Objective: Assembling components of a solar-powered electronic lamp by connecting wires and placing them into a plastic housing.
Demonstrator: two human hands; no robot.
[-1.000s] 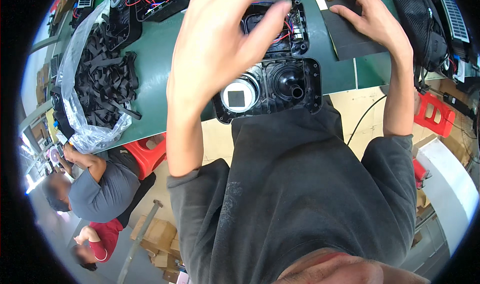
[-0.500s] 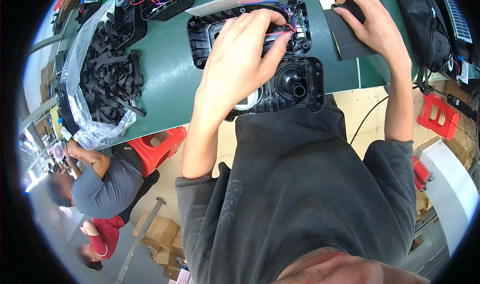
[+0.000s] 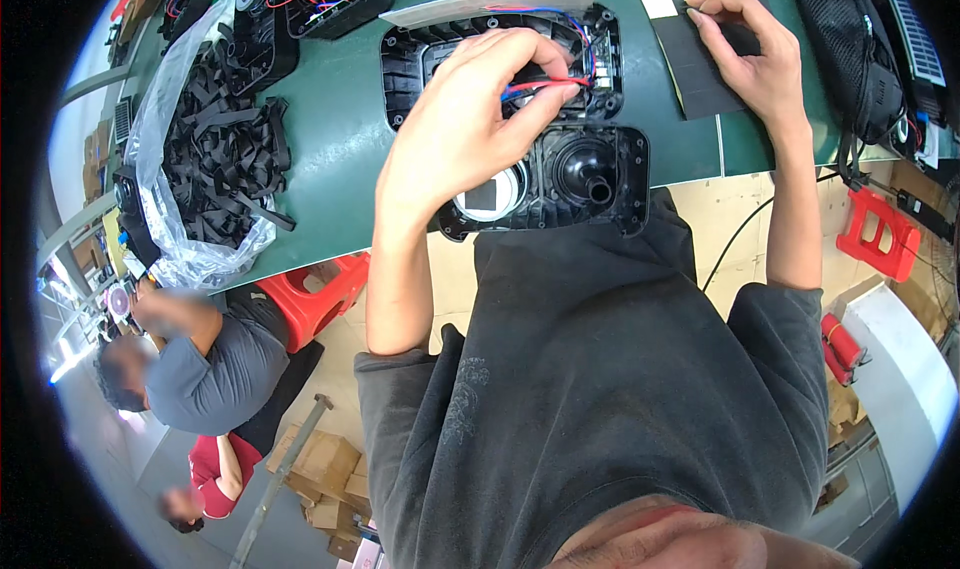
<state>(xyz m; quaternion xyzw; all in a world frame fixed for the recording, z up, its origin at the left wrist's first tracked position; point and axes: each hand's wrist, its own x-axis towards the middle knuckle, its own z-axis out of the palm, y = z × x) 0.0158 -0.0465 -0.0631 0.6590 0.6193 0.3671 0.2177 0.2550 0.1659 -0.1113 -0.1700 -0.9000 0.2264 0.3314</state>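
Observation:
My left hand [image 3: 480, 119] is closed in a pinch on red and blue wires [image 3: 545, 86] above an open black plastic housing [image 3: 398, 79]. The wires run to the housing's right end. A grey panel [image 3: 490, 6] stands along its far edge. Nearer me lies the second black housing half [image 3: 627, 184], holding a round white-rimmed speaker [image 3: 492, 197] and a black cone-shaped part [image 3: 588, 169]. To the right, the thumb and forefinger of my right hand [image 3: 755, 57] meet at the upper edge of a flat black sheet [image 3: 705, 89]; whether they grip a piece of it I cannot make out.
A clear plastic bag [image 3: 150, 159] of black straps [image 3: 225, 159] sits on the left of the green table [image 3: 330, 169]. Wired black units [image 3: 330, 9] stand at the far left. A black mesh-covered case [image 3: 850, 59] is at right. Two people sit at lower left, near a red stool [image 3: 325, 299].
My left hand has moved slightly toward me and its fingertips have closed on the wires. My right thumb and forefinger have come together. Both housing halves sit slightly nearer me.

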